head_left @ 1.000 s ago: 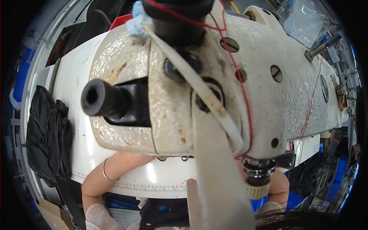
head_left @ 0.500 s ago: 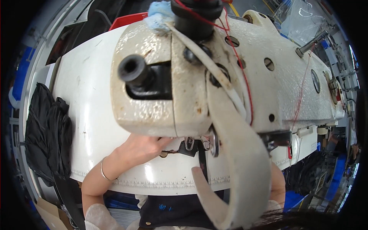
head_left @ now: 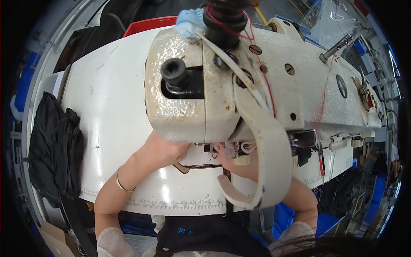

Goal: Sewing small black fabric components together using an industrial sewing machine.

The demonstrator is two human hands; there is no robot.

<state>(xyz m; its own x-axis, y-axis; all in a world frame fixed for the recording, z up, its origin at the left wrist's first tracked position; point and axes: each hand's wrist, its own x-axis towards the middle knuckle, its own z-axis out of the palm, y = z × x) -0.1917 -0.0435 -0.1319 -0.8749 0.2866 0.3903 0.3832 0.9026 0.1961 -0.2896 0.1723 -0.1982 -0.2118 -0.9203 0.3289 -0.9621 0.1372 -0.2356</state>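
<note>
Head view: black strip (head_left: 229, 208) runs lengthwise toward the person (head_left: 205, 235).

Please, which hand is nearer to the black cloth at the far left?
The left hand. It is to the right of the black cloth, by the sewing machine head; the right hand is farther right, partly hidden.

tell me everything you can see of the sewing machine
The sewing machine has a glossy, pebbled cream body, apparently painted metal, with brownish stains and slotted screws. A black knob protrudes from its end; a pale curved lever hangs in front. Red thread runs across it, and light-blue cloth sits against its top. It stands over a white table, extending rightward, partly hiding the left hand; contact is unclear.
</note>
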